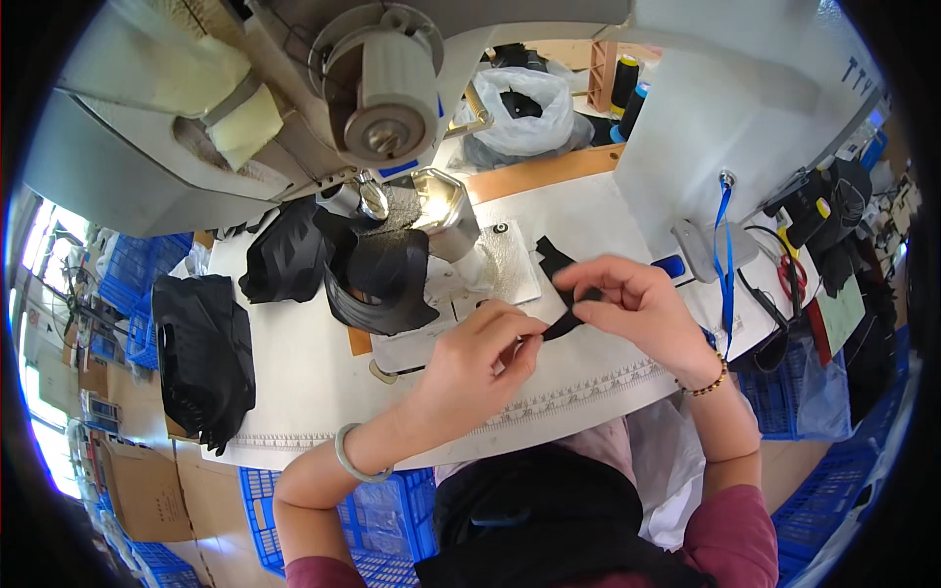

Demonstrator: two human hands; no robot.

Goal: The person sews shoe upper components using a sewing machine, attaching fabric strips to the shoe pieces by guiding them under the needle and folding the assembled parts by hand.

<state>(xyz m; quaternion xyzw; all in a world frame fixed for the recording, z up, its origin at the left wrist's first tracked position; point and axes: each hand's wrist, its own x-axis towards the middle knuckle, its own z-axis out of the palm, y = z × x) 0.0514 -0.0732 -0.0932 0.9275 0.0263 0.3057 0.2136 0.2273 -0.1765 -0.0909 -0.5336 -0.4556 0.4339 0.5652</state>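
Observation:
A small strip of black fabric (556,263) is held up between my two hands over the white table of a sewing machine (720,108). My left hand (485,358) pinches its lower left end, fingers pressed together. Higher and to the right, my right hand (627,304) grips the same strip between thumb and fingers. Left of my hands, a curved black fabric piece (377,284) lies under the lit needle area, joined or overlapping with more black pieces (286,253). Part of the strip is hidden behind my fingers.
A stack of black cut pieces (204,358) hangs over the left table edge. A printed ruler (559,394) runs along the front edge. Behind the table sit a white plastic bag (520,113) and thread spools (627,93). Red-handled scissors (792,276) lie at the right. Blue crates (392,514) stand below.

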